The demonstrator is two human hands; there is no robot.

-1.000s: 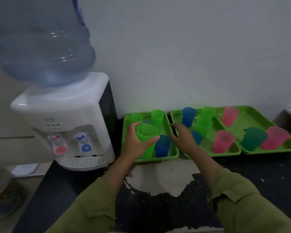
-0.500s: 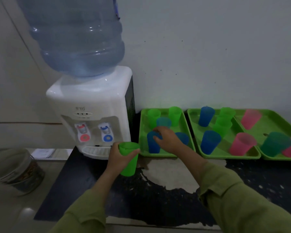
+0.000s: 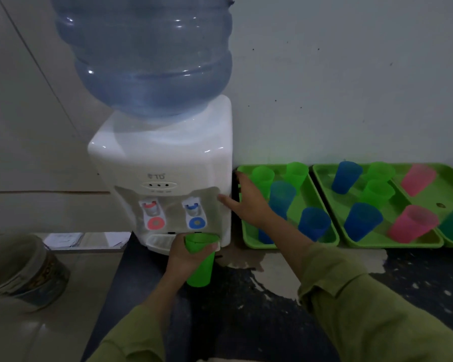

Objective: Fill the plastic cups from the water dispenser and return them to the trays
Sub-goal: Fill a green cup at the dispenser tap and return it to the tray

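Green cup (image 3: 199, 262): head view, 6 o'clock under blue tap (image 3: 195, 215), gripped by left hand (image 3: 183, 259).
Right hand (image 3: 249, 202): flat, empty, at tap's 3 o'clock (dispenser (image 3: 162, 158) contact unclear).
Progress: likely unfilled; cups (image 3: 314, 223) in trays (image 3: 293, 243) pending.

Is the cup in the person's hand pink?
No, the left hand grips a green cup by the water dispenser.
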